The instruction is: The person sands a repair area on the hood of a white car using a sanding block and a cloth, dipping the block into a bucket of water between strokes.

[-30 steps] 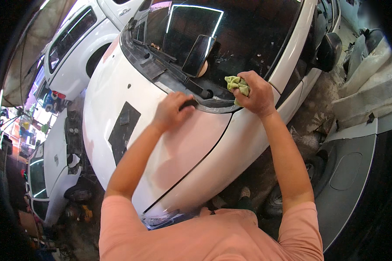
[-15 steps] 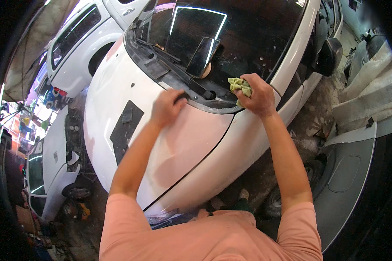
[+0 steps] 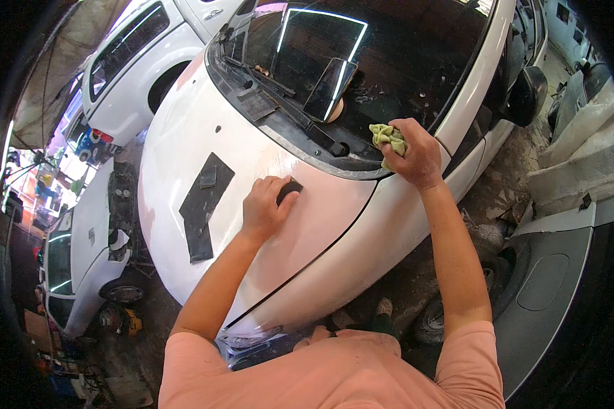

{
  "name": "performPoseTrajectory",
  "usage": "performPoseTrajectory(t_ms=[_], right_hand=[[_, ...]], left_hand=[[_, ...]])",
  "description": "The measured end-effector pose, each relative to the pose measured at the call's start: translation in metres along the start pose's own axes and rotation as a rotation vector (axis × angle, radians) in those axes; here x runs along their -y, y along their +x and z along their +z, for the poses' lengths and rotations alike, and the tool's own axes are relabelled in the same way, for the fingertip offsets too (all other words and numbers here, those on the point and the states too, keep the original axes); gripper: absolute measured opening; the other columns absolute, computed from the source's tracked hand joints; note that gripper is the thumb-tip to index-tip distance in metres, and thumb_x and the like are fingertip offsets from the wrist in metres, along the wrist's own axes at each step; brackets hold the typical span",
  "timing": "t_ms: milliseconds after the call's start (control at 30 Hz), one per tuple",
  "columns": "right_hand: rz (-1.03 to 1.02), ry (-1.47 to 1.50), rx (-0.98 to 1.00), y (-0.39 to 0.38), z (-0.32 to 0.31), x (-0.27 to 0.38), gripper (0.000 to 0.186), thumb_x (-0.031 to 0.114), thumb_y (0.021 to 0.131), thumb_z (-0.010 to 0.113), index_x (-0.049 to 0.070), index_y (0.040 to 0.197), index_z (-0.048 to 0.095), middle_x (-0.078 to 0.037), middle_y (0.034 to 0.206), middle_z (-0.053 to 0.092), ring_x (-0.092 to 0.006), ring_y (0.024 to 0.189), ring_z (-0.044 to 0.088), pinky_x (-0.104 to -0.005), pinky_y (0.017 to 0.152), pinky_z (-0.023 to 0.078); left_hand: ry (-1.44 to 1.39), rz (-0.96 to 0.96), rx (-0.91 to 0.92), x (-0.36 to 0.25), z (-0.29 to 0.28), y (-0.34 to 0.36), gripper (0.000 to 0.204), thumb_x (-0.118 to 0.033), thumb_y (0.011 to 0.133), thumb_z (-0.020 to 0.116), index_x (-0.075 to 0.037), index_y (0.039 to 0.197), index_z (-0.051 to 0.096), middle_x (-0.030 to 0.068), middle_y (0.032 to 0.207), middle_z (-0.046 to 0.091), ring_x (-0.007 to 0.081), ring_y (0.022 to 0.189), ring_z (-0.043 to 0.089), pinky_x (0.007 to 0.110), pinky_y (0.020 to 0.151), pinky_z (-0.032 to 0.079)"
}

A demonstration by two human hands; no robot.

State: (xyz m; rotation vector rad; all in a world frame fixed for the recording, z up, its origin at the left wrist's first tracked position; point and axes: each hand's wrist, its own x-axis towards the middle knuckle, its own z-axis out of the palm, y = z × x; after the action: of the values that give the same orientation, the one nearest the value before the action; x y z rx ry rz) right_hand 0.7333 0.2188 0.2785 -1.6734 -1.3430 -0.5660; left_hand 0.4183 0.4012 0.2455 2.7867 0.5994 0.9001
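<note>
My left hand (image 3: 265, 208) lies on the white car hood (image 3: 167, 160), its fingers closed over a small piece of black sandpaper (image 3: 290, 191). It rests on a dull pinkish patch that looks damp. A crumpled yellow-green cloth (image 3: 387, 138) is bunched in my right hand (image 3: 419, 155), above the corner where hood, windshield and fender meet. Left of my left hand, a larger black sheet (image 3: 205, 218) lies flat on the hood, with a small dark square piece (image 3: 208, 176) on top of it.
A phone (image 3: 329, 90) leans near the base of the windshield (image 3: 402, 61), above the wiper. A black side mirror (image 3: 527, 95) juts out on the right. Other white vehicles (image 3: 126, 65) stand at the left, and a grey car panel (image 3: 542, 279) is at the lower right.
My left hand has moved from the hood's rear edge toward me, taking the sandpaper along. My right hand still grips the cloth at the corner. The whole view has shifted slightly.
</note>
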Motion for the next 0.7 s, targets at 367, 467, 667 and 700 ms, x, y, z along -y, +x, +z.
performPoseTrajectory(t_ms=[367,467,667,700], right_hand=[[0.031,0.021,-0.009,0.0,0.0,0.003,0.035,0.021,0.08,0.085,0.008,0.109,0.071,-0.012,0.097,0.072,-0.0302,0.084,0.075,-0.0402,0.074,0.062],[-0.003,0.037,-0.021,0.002,0.007,0.011,0.036,0.022,0.08,0.085,0.008,0.11,0.07,-0.011,0.098,0.072,-0.0303,0.084,0.075,-0.0401,0.074,0.062],[0.035,0.008,-0.017,-0.001,0.003,-0.001,0.036,0.021,0.081,0.085,0.009,0.111,0.07,-0.011,0.099,0.072,-0.0308,0.086,0.075,-0.0407,0.074,0.061],[0.034,0.019,-0.021,-0.001,0.002,-0.001,0.035,0.021,0.081,0.085,0.009,0.111,0.07,-0.011,0.099,0.072,-0.0311,0.086,0.075,-0.0408,0.075,0.061]], left_hand=[[0.089,-0.065,-0.072,0.003,0.005,0.011,0.028,-0.032,0.098,0.072,-0.009,0.113,0.072,0.0129,0.105,0.071,0.0369,0.099,0.066,0.049,0.084,0.055],[0.132,-0.137,-0.067,0.024,0.0,0.047,0.029,-0.033,0.098,0.073,-0.008,0.112,0.072,0.0127,0.106,0.072,0.0363,0.1,0.066,0.049,0.084,0.055],[0.088,-0.098,-0.058,-0.003,0.015,0.018,0.03,-0.035,0.098,0.073,-0.008,0.114,0.072,0.0133,0.108,0.072,0.0361,0.103,0.067,0.049,0.089,0.055],[0.082,-0.134,-0.046,-0.011,0.012,0.011,0.032,-0.036,0.098,0.073,-0.008,0.112,0.072,0.0133,0.108,0.072,0.0363,0.102,0.067,0.05,0.089,0.055]])
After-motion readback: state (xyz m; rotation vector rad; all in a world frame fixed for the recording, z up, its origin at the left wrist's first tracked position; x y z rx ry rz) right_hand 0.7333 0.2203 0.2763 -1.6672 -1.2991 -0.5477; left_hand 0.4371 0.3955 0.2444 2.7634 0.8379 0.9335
